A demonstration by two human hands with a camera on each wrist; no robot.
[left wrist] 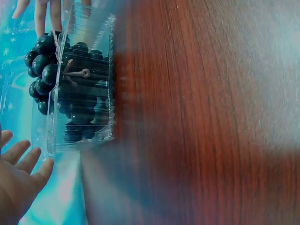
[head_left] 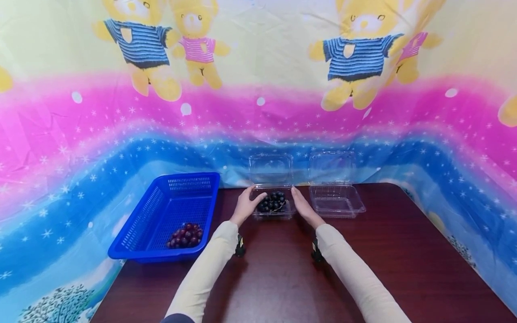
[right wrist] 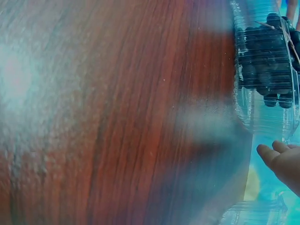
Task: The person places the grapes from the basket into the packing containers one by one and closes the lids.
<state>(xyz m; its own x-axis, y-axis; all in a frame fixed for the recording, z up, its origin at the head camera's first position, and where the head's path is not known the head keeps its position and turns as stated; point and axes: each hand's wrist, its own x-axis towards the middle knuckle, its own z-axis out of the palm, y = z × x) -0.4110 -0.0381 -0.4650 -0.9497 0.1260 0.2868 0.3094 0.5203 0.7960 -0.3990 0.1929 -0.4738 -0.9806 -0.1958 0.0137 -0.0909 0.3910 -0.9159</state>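
Note:
A clear plastic clamshell box (head_left: pixel 272 216) stands on the dark wooden table (head_left: pixel 278 278) with its lid (head_left: pixel 270 168) tipped up behind. A bunch of dark grapes (head_left: pixel 272 201) lies inside it. My left hand (head_left: pixel 247 202) is at the box's left side with straight fingers, its thumb near the rim. My right hand (head_left: pixel 302 204) lies along the right side, fingers straight. In the left wrist view the left hand (left wrist: pixel 18 173) hovers just off a corner of the box (left wrist: pixel 110 56) of grapes (left wrist: pixel 70 84). From the right wrist, the right hand (right wrist: pixel 281 161) is a little apart from the box (right wrist: pixel 262 123).
A second clamshell box (head_left: pixel 336 200), empty with its lid up, stands right of the first. A blue plastic basket (head_left: pixel 161 211) at the table's left edge holds a bunch of red grapes (head_left: pixel 186 235). A bear-patterned cloth (head_left: pixel 258 89) hangs behind and around the table.

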